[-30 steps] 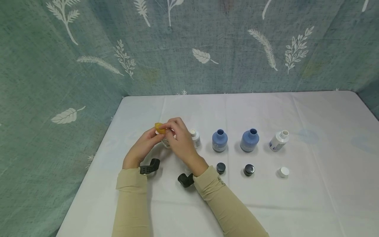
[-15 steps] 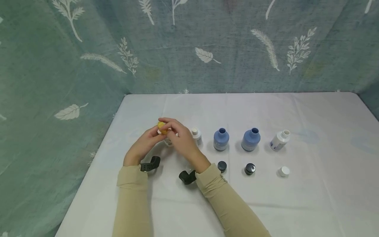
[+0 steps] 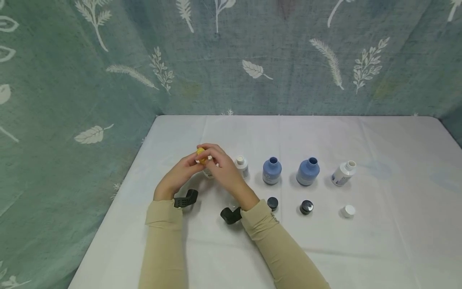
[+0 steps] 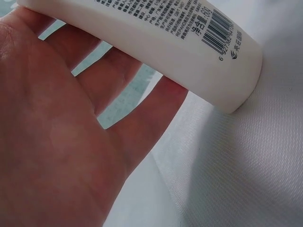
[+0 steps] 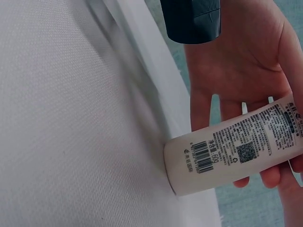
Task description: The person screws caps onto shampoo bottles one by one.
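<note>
In the head view, my left hand (image 3: pixel 177 176) and right hand (image 3: pixel 227 172) meet over a white bottle (image 3: pixel 207 173), mostly hidden beneath them. A yellow cap (image 3: pixel 201 151) shows between the fingertips at its top, and my right thumb and fingers pinch it. Seen from the left wrist, the printed bottle (image 4: pixel 189 52) rests along the curved fingers of my left hand, its base low over the cloth. Printed text and a barcode also face the right wrist view, where the bottle (image 5: pixel 227 151) lies across a hand's fingers. The cap's seat on the neck is hidden.
Right of my hands stand a small white bottle (image 3: pixel 241 166), two blue bottles (image 3: pixel 272 171) and another white bottle (image 3: pixel 343 173). In front of them lie two black caps (image 3: pixel 306 207) and a white cap (image 3: pixel 348 210). Patterned curtain (image 3: pixel 252 60) borders the white table (image 3: pixel 397 168).
The yellow cap has turned from tilted, with its hollow side showing, to more upright between my fingers. My right fingers have closed further over it. The whole head view has shifted slightly.
</note>
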{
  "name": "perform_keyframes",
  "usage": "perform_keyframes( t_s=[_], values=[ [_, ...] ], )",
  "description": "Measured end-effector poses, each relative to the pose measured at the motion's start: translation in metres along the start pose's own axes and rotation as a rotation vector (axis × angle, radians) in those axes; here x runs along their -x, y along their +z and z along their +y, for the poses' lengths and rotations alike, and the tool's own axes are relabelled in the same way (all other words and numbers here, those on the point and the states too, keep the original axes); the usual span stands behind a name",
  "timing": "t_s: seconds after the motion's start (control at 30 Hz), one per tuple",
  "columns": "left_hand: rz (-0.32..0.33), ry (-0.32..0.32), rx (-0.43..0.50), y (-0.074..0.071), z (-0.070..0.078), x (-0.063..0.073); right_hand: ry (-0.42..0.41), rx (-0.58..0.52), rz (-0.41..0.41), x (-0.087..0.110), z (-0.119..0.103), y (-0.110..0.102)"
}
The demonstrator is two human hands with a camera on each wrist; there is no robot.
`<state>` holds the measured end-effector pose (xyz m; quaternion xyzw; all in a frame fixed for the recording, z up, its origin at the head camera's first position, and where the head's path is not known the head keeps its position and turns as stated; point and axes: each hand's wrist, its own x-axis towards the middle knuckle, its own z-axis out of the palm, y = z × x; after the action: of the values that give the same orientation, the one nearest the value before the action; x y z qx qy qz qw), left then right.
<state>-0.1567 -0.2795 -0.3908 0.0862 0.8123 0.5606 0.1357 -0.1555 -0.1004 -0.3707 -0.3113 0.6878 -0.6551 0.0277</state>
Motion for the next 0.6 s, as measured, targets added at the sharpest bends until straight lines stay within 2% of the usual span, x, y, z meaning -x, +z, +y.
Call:
perform_keyframes(
  t_s=[0.13,0.23,0.37,0.6],
  values=[
    [0.011,-0.028,-0.016,-0.001,-0.015,-0.001,0.005,0.009,-0.016,0.003,0.001,0.002],
    [0.016,-0.017,-0.031,-0.001,-0.022,-0.003,0.003,0.014,-0.012,0.004,0.001,0.003],
    [0.017,0.012,-0.036,-0.002,-0.023,-0.004,-0.012,0.031,0.002,0.004,0.001,0.003],
    [0.029,0.001,-0.063,-0.005,-0.019,-0.006,-0.028,0.055,0.002,0.001,-0.001,0.002]
  ],
)
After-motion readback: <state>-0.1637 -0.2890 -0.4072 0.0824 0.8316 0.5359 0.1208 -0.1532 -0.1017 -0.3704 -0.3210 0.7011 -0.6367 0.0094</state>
